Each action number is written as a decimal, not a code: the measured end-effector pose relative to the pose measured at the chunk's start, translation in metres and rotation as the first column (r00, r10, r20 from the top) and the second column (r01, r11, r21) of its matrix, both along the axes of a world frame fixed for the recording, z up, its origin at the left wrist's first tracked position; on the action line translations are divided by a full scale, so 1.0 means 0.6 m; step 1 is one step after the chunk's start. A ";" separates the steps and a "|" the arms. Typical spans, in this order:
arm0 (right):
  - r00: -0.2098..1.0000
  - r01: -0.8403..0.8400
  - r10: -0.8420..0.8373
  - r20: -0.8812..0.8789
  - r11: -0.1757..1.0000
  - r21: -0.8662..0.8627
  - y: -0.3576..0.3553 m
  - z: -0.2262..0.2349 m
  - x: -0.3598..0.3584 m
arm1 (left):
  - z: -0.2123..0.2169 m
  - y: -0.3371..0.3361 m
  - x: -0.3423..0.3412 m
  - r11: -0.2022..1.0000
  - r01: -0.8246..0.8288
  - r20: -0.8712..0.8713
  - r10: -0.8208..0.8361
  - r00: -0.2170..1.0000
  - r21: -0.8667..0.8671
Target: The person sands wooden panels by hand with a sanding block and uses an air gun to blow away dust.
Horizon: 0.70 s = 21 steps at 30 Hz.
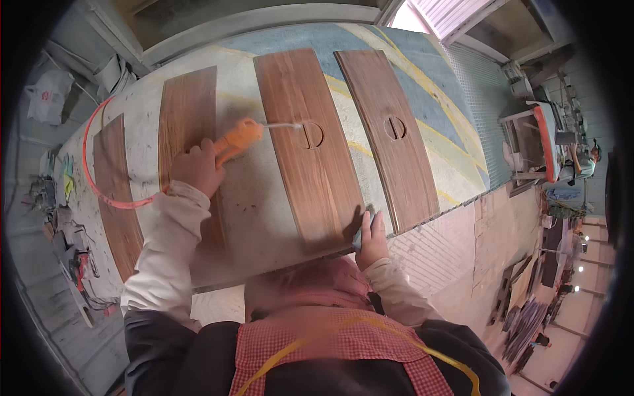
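My left hand point(197, 169) is wrapped round an orange air blow gun point(238, 138). Its thin nozzle reaches right, with the tip over the round inlay with a slot point(310, 135) in a brown wooden board point(290, 92). At the near end of that board, my right hand point(374, 247) holds a small bluish-grey pad point(358, 238), mostly covered by the fingers; its exact kind cannot be made out. To the right lies a second board point(413, 168) with a similar round inlay. Under and beside my left arm are two plainer boards, one nearer point(188, 99) and one farther left point(112, 171).
A carpet with blue, cream and yellow patterning point(422, 86) covers the worktable under the boards. An orange-red hose point(86, 155) curves over the table's left side. Tools and clutter point(82, 264) lie beyond the left edge. A cart with a red-edged top point(547, 142) stands right.
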State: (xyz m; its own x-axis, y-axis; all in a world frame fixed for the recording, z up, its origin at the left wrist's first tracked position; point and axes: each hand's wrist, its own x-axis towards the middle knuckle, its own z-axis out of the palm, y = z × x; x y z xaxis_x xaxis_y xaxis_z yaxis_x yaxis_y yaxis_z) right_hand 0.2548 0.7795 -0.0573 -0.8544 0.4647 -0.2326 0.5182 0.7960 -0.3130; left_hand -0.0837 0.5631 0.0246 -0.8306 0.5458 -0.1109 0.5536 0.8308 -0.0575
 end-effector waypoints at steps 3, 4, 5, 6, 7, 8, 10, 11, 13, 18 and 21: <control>0.998 -0.042 0.044 -0.042 0.999 0.032 0.023 -0.020 -0.021 | -0.015 -0.043 0.041 0.997 0.015 0.158 -0.026 0.987 0.072; 0.977 -0.139 0.155 -0.149 0.984 0.107 0.038 -0.039 -0.038 | -0.024 -0.064 0.059 0.996 0.009 0.221 -0.030 0.975 0.092; 0.950 -0.192 0.216 -0.224 0.973 0.125 0.041 -0.026 -0.078 | -0.058 -0.101 0.072 0.991 0.104 0.213 -0.121 0.970 0.089; 0.916 -0.240 0.275 -0.293 0.959 0.148 0.046 -0.010 -0.127 | -0.057 -0.103 0.094 0.989 0.148 0.292 -0.140 0.946 -0.008; 0.863 -0.318 0.376 -0.338 0.923 0.215 0.059 -0.009 -0.183 | -0.071 -0.110 0.117 0.984 0.177 0.319 -0.173 0.932 0.017; 0.805 -0.380 0.469 -0.364 0.878 0.291 0.079 -0.008 -0.241 | -0.077 -0.099 0.138 0.952 0.289 0.306 -0.305 0.902 0.098; 0.786 -0.437 0.546 -0.289 0.822 0.364 0.119 -0.002 -0.362 | -0.097 -0.065 0.168 0.928 0.342 0.312 -0.372 0.874 0.149; 0.804 -0.422 0.536 -0.256 0.818 0.391 0.146 -0.006 -0.422 | -0.128 -0.051 0.179 0.873 0.403 0.265 -0.472 0.841 0.275; 0.893 -0.370 0.426 -0.146 0.878 0.303 0.124 -0.032 -0.478 | -0.123 -0.007 0.194 0.896 0.407 0.456 -0.442 0.773 0.179; 0.629 -0.569 0.710 -0.317 0.698 0.434 0.053 -0.104 -0.403 | -0.163 0.028 0.273 0.874 0.422 0.315 -0.482 0.817 0.242; 0.648 -0.739 0.757 0.087 0.596 0.314 0.101 -0.037 -0.471 | -0.177 0.029 0.278 0.883 0.412 0.310 -0.466 0.829 0.226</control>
